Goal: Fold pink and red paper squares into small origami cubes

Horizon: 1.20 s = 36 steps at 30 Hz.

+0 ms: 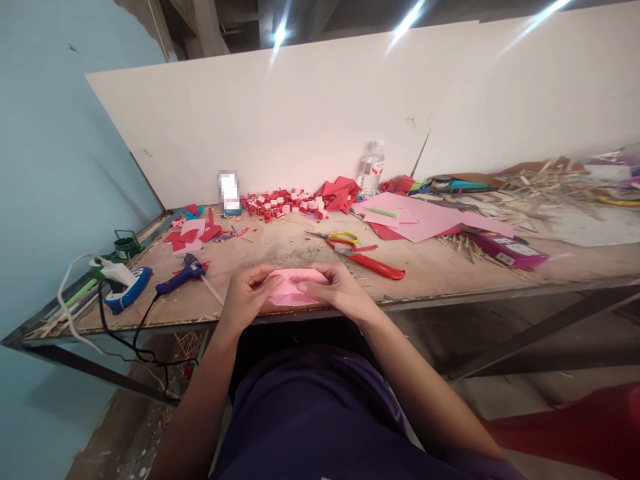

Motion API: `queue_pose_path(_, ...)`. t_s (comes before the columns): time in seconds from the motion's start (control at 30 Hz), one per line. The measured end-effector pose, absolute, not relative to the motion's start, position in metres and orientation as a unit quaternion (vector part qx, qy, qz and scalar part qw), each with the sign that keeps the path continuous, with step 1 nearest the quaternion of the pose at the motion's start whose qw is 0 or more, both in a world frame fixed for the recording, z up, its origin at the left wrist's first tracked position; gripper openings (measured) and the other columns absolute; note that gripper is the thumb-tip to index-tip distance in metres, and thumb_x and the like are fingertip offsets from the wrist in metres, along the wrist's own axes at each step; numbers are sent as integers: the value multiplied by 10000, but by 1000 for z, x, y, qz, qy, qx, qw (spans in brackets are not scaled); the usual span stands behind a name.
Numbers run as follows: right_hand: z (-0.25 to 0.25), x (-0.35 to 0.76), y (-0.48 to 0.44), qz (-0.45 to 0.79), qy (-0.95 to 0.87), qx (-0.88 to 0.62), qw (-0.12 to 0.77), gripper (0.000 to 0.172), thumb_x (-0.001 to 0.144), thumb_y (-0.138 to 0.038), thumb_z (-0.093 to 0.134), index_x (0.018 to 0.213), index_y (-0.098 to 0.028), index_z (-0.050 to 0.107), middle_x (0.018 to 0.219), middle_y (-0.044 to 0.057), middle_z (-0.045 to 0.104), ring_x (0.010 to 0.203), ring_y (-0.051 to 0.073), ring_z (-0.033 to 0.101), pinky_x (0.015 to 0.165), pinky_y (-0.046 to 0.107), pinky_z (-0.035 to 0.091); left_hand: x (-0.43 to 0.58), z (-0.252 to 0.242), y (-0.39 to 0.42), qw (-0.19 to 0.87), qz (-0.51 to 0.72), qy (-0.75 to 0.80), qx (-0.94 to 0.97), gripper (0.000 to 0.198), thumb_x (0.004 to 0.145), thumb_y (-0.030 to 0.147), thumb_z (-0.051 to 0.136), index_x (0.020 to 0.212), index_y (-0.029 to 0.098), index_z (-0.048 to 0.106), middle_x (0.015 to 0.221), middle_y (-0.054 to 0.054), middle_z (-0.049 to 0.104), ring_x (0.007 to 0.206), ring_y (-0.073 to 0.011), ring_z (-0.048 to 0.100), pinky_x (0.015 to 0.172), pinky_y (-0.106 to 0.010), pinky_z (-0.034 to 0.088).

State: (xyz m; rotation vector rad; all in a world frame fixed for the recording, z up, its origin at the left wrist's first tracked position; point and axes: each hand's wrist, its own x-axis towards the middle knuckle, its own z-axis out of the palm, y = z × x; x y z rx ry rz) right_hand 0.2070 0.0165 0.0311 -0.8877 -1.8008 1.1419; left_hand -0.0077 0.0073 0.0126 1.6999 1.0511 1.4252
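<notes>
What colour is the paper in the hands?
The paper is pink, seen in the head view.

Your paper (290,283), tabletop (280,241) front edge: plain pink. Your shirt (310,413): dark purple. Glue gun (183,276), toward left edge: blue. Cutter (377,265): red. Cubes (285,204), rear edge: mixed red, pink.

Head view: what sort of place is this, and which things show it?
Likely a craft workspace: a glue gun, a red-handled cutter and pink paper sheets lie on the worktable.
</notes>
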Motion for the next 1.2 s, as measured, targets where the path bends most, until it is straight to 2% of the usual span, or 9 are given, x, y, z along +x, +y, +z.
queue_pose_path(0.23,30,206,17,424,-716,-370,413,387,796,-485,765,668,-138,652,594,-34,482,572,106,410,549,245,311,-6,14,4,325,528,399,676,255,866,359,722,1017,166,789,894,-53,800,813,-189,732,711,-233,549)
queue_pose_path(0.3,30,206,17,432,-712,-362,420,334,791,-452,774,725,-130,719,631,-17,572,609,123,483,591,248,362,-5,14,3,312,529,391,685,225,868,342,718,979,164,800,932,-63,806,853,-200,743,753,-245,565)
queue_pose_path(0.4,27,206,17,473,-688,-343,430,286,795,-391,773,916,-133,808,787,29,727,742,177,615,701,270,448,-6,14,3,298,536,382,692,183,859,315,726,925,172,818,953,-68,814,882,-212,755,800,-263,582)
queue_pose_path(0.5,24,207,19,500,-666,-340,437,254,787,-328,759,949,-147,833,827,49,775,760,194,655,720,288,478,-6,13,3,291,539,380,693,146,835,299,754,897,192,830,926,-60,819,866,-215,759,787,-267,589)
queue_pose_path(0.63,25,208,19,474,-677,-348,442,220,777,-257,727,939,-165,844,901,67,804,807,214,692,754,307,510,-7,15,3,280,539,377,699,150,841,320,754,875,198,833,921,-63,818,854,-215,751,778,-276,584)
queue_pose_path(0.73,28,207,17,482,-688,-331,430,313,760,-321,790,1028,-163,826,982,80,800,862,245,720,777,330,541,-8,16,3,279,549,382,690,162,849,332,748,877,192,825,906,-56,813,846,-202,740,788,-270,574)
queue_pose_path(0.83,28,205,16,487,-685,-337,425,484,735,-399,841,1158,-174,779,1050,86,783,827,241,731,731,325,546,-9,14,4,283,559,409,663,183,815,337,775,908,185,816,860,-42,802,760,-176,715,706,-244,557)
queue_pose_path(1.03,25,203,20,420,-690,-376,453,315,816,-445,763,875,-138,802,798,55,733,710,196,655,660,296,468,-9,12,5,285,548,446,648,245,759,324,801,955,177,817,848,-42,794,698,-161,676,641,-234,526)
queue_pose_path(1.2,24,204,21,432,-683,-378,451,276,815,-423,754,822,-151,799,723,31,695,663,172,604,636,289,425,-8,15,7,304,562,432,636,174,765,324,782,848,175,816,817,-41,786,713,-167,683,661,-238,531)
